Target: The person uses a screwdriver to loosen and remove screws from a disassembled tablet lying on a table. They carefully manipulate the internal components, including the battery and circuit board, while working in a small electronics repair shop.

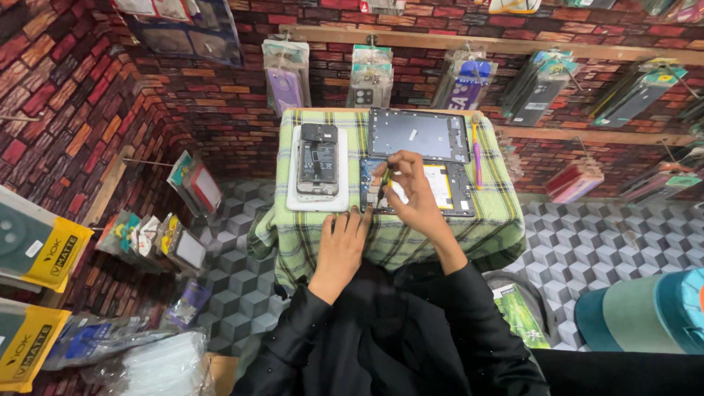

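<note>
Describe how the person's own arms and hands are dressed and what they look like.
Both arms are covered by long, loose black sleeves of a plain dark garment, ending at the wrists. The left hand and right hand are bare: no gloves show. No rings, watch or bracelets can be made out at this size. The sleeves carry no visible pattern or markings.

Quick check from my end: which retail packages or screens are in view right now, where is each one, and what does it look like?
Yellow packages: left wall, flat, yellow and dark green.
Purple phone case pack: hanging behind the table, clear bag.
Grey case pack: hanging beside it, teal header.
Dark case packs: right wall rail, slanted.
Tablet screen panel: on the checked cloth, dark grey, rectangular.
Opened phone: on a white pad, left of the hands.
</note>
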